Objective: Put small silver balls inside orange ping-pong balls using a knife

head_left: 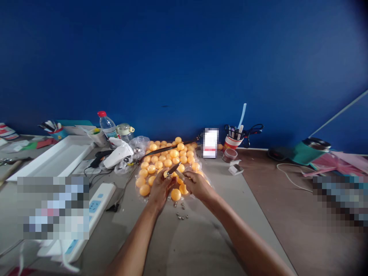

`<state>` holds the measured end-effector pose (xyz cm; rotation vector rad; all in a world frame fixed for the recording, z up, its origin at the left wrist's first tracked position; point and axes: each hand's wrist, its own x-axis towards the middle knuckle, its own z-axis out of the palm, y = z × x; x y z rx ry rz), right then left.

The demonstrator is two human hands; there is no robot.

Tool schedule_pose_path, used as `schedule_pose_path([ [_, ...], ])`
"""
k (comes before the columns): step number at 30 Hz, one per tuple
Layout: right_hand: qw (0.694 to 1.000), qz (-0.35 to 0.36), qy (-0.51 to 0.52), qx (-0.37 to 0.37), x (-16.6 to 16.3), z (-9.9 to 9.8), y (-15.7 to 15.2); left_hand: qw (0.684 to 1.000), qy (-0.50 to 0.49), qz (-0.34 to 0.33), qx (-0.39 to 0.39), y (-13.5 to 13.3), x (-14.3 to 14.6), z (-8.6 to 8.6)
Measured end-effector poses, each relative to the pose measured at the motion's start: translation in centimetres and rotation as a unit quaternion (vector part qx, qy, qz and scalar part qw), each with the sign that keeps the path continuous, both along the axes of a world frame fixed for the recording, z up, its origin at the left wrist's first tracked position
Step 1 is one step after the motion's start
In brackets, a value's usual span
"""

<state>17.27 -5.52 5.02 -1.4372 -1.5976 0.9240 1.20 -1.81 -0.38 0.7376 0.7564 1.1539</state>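
Note:
My left hand is closed, with a dark pointed blade sticking up to the right from its fingertips. Something small and pale orange shows at those fingers, too small to name. My right hand is pinched around a thin, light-coloured piece close to the blade. Both hands are over the near part of many orange table-tennis-like balls lying on clear plastic. Just below the hands, several small shiny metal beads lie on the grey table.
A dark thin rod crosses the balls. Left are a power strip, a white tray and a red-capped bottle. A lit phone, a red cup with pens and a teal flask stand right.

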Motion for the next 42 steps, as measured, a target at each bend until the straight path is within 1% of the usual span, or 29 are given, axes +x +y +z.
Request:
schedule_pose_path([
  [6, 1.0, 0.009, 0.014, 0.025, 0.0, 0.0, 0.0, 1.0, 0.005, 0.012, 0.023, 0.0, 0.0, 0.1],
  [10, 1.0, 0.004, -0.011, 0.013, -0.2, -0.3, 0.0, 1.0, 0.009, -0.003, -0.002, -0.1, 0.0, 0.1],
  [14, 1.0, 0.007, 0.013, 0.008, 0.1, 0.3, -0.2, 0.999, -0.003, 0.021, 0.027, 0.0, 0.0, 0.0],
  [17, 1.0, -0.012, 0.02, 0.012, 0.4, 0.6, -0.3, 0.999, -0.004, 0.03, 0.015, 0.0, 0.0, 0.1],
  [19, 1.0, -0.016, 0.021, 0.01, 0.4, 0.7, -0.2, 1.0, -0.001, 0.029, 0.006, 0.0, 0.0, 0.2],
  [24, 1.0, 0.003, 0.02, 0.01, 0.1, 0.4, -0.2, 1.0, -0.005, 0.017, 0.008, 0.0, -0.1, 0.2],
  [28, 1.0, 0.001, 0.01, 0.017, 0.2, 0.3, -0.2, 0.999, -0.004, 0.027, 0.017, 0.1, 0.0, 0.3],
  [31, 1.0, 0.003, 0.002, 0.02, 0.2, 0.4, -0.2, 0.998, 0.037, 0.034, 0.029, 0.0, -0.1, 0.1],
  [36, 0.999, 0.009, -0.02, 0.034, 0.1, 0.4, -0.2, 0.983, 0.166, 0.042, 0.067, 0.0, -0.1, -0.1],
  [39, 0.998, 0.014, -0.036, 0.053, 0.2, 0.3, -0.2, 0.978, 0.186, 0.062, 0.079, 0.0, -0.1, 0.1],
  [42, 0.996, 0.016, -0.048, 0.075, 0.3, 0.3, -0.3, 0.971, 0.208, 0.068, 0.093, 0.1, -0.1, 0.2],
])
